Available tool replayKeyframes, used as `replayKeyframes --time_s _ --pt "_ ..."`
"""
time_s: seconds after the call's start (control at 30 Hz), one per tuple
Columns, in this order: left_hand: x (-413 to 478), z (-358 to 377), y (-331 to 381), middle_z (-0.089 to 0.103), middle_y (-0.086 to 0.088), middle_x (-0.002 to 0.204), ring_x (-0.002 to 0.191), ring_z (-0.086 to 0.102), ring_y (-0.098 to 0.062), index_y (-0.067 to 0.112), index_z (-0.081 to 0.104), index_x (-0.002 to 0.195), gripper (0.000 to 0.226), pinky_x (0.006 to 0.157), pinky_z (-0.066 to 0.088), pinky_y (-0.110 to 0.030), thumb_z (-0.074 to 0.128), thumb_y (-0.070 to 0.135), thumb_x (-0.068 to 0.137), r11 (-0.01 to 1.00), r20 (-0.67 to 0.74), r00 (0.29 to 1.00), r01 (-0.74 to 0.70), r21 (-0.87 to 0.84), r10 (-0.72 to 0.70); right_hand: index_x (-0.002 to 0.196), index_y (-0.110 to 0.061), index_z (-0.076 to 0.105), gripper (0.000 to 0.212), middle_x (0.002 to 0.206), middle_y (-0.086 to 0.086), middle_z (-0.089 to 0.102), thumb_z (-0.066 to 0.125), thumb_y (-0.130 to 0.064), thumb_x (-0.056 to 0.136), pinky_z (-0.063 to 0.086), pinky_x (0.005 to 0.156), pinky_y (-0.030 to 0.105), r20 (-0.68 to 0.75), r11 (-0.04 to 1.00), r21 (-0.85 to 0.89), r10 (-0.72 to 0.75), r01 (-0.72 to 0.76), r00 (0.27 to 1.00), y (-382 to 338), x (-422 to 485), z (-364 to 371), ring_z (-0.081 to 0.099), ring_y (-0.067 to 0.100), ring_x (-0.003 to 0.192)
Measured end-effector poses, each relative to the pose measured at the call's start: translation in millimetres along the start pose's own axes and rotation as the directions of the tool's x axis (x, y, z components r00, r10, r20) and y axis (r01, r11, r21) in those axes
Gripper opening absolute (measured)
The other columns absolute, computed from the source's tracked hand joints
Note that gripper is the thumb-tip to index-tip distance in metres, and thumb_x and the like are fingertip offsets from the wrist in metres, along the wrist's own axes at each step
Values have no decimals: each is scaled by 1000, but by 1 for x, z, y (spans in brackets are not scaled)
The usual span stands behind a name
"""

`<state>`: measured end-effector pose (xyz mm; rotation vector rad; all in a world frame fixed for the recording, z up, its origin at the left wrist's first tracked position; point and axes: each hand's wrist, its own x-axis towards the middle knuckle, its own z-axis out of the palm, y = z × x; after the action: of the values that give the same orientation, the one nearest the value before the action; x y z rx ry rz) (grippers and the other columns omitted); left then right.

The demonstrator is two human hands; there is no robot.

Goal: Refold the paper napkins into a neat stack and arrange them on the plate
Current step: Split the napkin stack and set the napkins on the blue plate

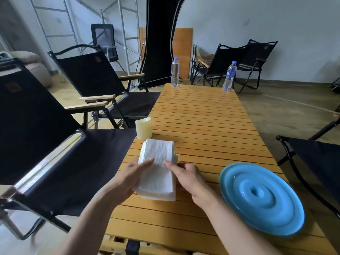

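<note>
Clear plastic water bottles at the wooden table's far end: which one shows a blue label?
The right-hand bottle, at the far right corner; the left-hand bottle shows no blue label.

no readable text, bottle label [230, 73] blurred
</note>
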<state>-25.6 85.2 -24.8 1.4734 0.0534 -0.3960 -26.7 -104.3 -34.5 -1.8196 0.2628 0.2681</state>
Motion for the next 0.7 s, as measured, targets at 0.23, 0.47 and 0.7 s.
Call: replayKeyframes --time_s 0.23,0.47,0.7 --pt "14 4 -13 74 -10 84 71 69 -22 1 65 112 35 58 51 -29 56 33 101 999 -186 981 47 -4 -47 126 -15 58 45 112 5 70 51 -49 99 45 64 28 -29 1000 15 0 0 1000 10 5 16 65 24 99" --pt "21 10 -16 77 -10 83 76 72 -26 11 66 111 32 66 55 -33 50 35 99 994 -247 964 88 -58 -100 137 -23 58 57 135 1 64 32 -59 102 46 108 41 66 954 300 -23 2 998 9 5 21 60 20 122" --pt "24 16 -28 78 -3 91 78 74 -18 24 62 116 36 60 55 -27 36 45 101 998 -133 991 -2 -61 -6 121 -21 69 71 113 9 75 23 -69 99 49 105 50 101 897 438 4 -48 995 16 12 20 69 28 109"
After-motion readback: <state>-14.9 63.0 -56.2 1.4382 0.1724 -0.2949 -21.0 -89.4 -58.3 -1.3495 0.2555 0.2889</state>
